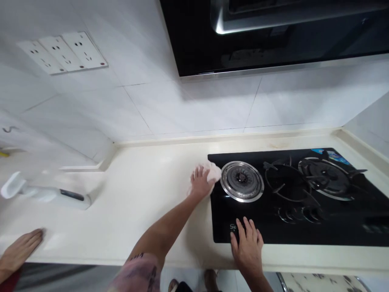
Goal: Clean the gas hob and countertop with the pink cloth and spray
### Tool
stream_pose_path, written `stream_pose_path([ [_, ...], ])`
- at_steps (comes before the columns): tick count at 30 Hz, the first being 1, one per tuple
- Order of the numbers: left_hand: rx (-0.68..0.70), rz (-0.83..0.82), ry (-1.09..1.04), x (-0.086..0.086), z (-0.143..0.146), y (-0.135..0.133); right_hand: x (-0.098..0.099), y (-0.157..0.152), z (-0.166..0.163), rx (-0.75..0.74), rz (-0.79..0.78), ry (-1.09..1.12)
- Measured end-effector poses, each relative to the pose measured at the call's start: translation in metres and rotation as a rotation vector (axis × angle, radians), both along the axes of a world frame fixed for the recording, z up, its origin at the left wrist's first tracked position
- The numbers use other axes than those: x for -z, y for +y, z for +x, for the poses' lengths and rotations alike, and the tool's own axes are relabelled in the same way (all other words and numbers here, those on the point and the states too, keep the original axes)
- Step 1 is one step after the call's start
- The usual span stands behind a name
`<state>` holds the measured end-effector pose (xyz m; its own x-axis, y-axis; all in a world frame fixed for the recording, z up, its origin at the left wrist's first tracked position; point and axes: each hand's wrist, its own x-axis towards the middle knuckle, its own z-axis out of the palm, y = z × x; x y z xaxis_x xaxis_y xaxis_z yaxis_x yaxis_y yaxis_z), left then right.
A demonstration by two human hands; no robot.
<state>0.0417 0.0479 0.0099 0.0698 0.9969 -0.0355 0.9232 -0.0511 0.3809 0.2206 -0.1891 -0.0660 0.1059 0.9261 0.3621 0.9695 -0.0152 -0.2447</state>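
My left hand (201, 183) reaches across the cream counter (142, 194) and presses a small white cloth (212, 170) at the back left corner of the black glass hob (267, 231). Its fingers are curled on the cloth. My right hand (247, 243) lies flat on the hob's front edge with its fingers spread and holds nothing. Just right of the cloth sits a bare burner with a silver ring (242, 180).
A loose black grate (285, 182) lies mid-hob, and the right burner (326, 176) carries its own grate. A white hand-held tool (45, 194) lies at the counter's left. Another person's hand (20, 249) rests at the lower left edge. Wall sockets (63, 50) and a range hood (273, 32) are above.
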Motion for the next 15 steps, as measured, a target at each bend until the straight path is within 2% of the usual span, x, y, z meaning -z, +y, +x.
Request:
stream_pose_path([
  [5,0.416,0.195,-0.014,0.028,-0.036,-0.175,0.001,-0.001,-0.004,0.015,-0.039,-0.012],
  [7,0.462,0.181,-0.020,0.032,-0.046,-0.220,0.002,-0.002,-0.004,0.005,-0.064,-0.005],
  [8,0.451,0.146,-0.026,0.032,-0.047,-0.231,0.003,-0.002,-0.004,-0.002,-0.066,-0.001],
  [9,0.427,0.101,-0.032,0.031,-0.047,-0.233,0.003,-0.002,-0.003,-0.008,-0.058,0.004],
  [11,0.348,0.016,-0.042,0.025,-0.041,-0.214,0.004,-0.001,-0.003,-0.009,-0.029,0.016],
  [13,0.243,-0.026,-0.038,0.017,-0.029,-0.170,0.005,0.000,-0.003,0.003,-0.015,0.033],
  [15,0.120,-0.038,-0.019,0.008,-0.015,-0.110,0.005,0.000,-0.003,0.016,-0.022,0.053],
])
